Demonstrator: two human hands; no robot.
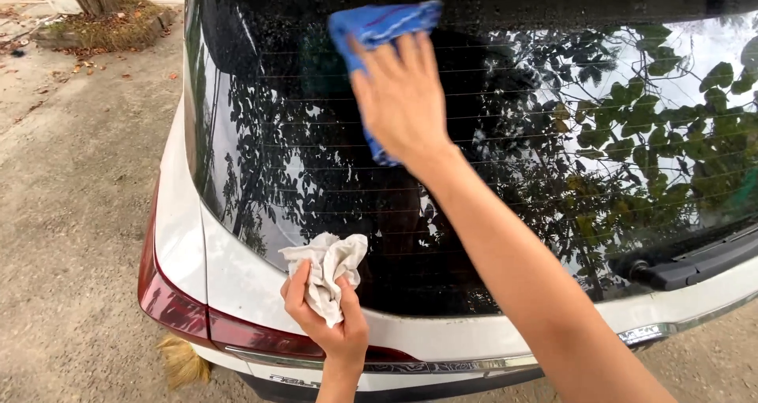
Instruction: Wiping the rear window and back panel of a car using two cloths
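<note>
view: head-worn camera, the only one | faces: forward and slightly down at the dark glass rear window of a white car | range: close, within arm's reach

The rear window lies bare over most of its width, so a hand can sweep freely across the glass to either side. The right hand presses a blue cloth flat near the top edge, and its arm crosses the middle of the pane. The wiper lies along the lower right corner and blocks a stroke there. The left hand, with a white rag, sits at the bottom edge, above the tail light.
</note>
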